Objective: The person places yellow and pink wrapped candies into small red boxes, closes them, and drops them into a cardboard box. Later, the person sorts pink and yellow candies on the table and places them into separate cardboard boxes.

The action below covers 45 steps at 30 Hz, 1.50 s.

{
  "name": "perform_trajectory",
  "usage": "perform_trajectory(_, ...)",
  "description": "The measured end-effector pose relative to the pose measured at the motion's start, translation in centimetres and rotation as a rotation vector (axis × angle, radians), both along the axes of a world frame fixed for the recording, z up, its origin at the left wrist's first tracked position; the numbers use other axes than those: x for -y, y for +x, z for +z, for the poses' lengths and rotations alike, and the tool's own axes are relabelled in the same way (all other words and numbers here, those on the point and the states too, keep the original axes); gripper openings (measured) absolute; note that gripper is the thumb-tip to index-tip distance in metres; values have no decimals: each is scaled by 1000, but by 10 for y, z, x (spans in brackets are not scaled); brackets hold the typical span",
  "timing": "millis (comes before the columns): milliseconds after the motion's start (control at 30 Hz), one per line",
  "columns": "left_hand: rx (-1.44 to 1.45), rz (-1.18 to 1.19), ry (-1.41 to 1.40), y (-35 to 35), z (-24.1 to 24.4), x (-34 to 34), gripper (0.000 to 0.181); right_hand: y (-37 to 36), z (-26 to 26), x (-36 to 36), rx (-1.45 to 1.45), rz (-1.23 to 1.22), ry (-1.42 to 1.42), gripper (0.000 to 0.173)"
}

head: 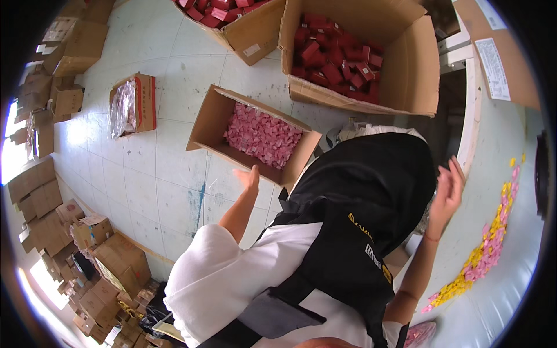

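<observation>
My left hand (249, 177) is beside the near wall of an open cardboard box (204, 119), with its fingers spread and nothing visible in it; whether it touches the box is unclear. Many small pink packets (263, 135) fill the bottom of that box. On the other side, my right hand (448, 191) is raised near the edge of a pale tabletop (457, 243), fingers slightly curled and apart, holding nothing that shows. Small pink packets (489, 256) and yellow packets (454, 285) lie in a long strip across that tabletop.
Two large cardboard cartons (409, 65) (252, 37) of red boxes stand beyond the pink packets. A smaller carton (145, 102) with clear plastic sits on the tiled floor. Stacked cartons (122, 261) line the left side. A cardboard box (513, 65) bearing labels is at the upper right.
</observation>
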<state>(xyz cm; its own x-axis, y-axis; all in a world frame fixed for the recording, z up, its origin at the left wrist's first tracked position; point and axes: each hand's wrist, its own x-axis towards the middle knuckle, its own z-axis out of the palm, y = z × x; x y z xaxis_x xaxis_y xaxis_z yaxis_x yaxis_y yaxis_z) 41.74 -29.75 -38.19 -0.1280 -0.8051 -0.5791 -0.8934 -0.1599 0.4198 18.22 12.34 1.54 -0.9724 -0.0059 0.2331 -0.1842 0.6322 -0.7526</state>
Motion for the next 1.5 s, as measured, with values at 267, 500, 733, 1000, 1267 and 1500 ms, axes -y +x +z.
perform_trajectory(267,-149,-174,788,12,9,20,27,-8,-28,45,40,163,-258,28)
perform_trajectory(500,-479,-189,409,-13,140,64,25,-8,-56,16,200,-76,-586,27)
perform_trajectory(733,-419,-133,438,-50,260,131,14,-20,-76,13,215,36,-696,27)
perform_trajectory(1000,-704,-142,337,-52,438,108,37,-28,-134,34,347,189,-844,17)
perform_trajectory(1267,-841,-460,81,-44,639,44,33,-57,-213,174,1109,370,-948,68)
perform_trajectory(1500,-813,-852,75,-83,725,-79,31,-55,-233,187,902,1376,-1068,71)
